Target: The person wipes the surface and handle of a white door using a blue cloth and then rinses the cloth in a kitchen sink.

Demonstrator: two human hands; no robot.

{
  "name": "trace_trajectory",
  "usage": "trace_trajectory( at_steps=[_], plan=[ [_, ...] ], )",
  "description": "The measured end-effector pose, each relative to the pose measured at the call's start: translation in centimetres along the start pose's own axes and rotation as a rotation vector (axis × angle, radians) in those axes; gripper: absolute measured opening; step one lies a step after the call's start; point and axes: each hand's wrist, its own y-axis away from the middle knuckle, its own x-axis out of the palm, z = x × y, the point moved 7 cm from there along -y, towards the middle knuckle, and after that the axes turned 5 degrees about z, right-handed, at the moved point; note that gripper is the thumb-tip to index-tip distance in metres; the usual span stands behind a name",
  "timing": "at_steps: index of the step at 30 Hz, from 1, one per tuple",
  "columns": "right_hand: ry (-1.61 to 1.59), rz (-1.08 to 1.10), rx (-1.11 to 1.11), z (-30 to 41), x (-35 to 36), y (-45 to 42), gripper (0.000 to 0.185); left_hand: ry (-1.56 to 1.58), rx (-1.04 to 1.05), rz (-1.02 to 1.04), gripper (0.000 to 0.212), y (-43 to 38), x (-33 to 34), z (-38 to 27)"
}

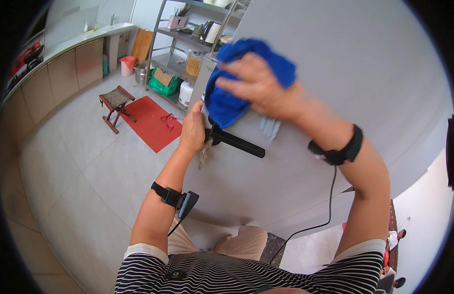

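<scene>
A grey door stands before me, with a black lever handle near its edge. Keys hang beside the handle's base. My left hand grips the door's edge next to the handle, its thumb pointing up. Above the handle, my right hand presses a blue cloth against the door face. Its fingers are spread and blurred over the cloth. A pale bluish patch shows on the door below this hand; I cannot tell what it is.
Left of the door are a folding stool, a red mat and a metal shelf rack with kitchen goods. Behind stand a pink bin and a counter. A black cable hangs from my right forearm band.
</scene>
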Motion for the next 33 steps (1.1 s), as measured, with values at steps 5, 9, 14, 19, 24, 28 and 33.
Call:
trace_trajectory(
  at_steps=[5, 9, 14, 19, 24, 28, 33],
  plan=[
    [0.350, -0.126, 0.239, -4.4, -10.2, -1.6, 0.038, -0.129, -0.115, -0.001, 0.065, 0.4, -0.3, 0.8],
    [0.574, -0.288, 0.441, -4.6, -10.8, -1.1, 0.039, -0.036, -0.101, -0.037, 0.066, 0.2, -0.1, 0.9],
    [0.286, -0.145, 0.473, -0.1, -2.8, -0.7, 0.059, -0.033, -0.098, -0.031, 0.060, 0.4, -0.2, 2.2],
    [0.171, -0.131, 0.291, 3.8, 0.9, 3.2, 0.036, 0.031, -0.109, 0.054, 0.059, 0.1, 0.3, 2.3],
    [0.136, -0.122, 0.433, 7.1, -0.4, 12.0, 0.045, -0.111, -0.098, 0.017, 0.058, 0.6, -1.1, 2.1],
    [0.231, -0.033, 0.686, 13.0, 0.1, 23.4, 0.049, -0.056, -0.115, 0.003, 0.058, 0.6, 0.6, 1.7],
    [-0.196, -0.118, 1.349, 25.2, 5.9, 32.4, 0.050, -0.061, -0.134, -0.047, 0.059, 0.5, -0.7, 2.1]
  ],
)
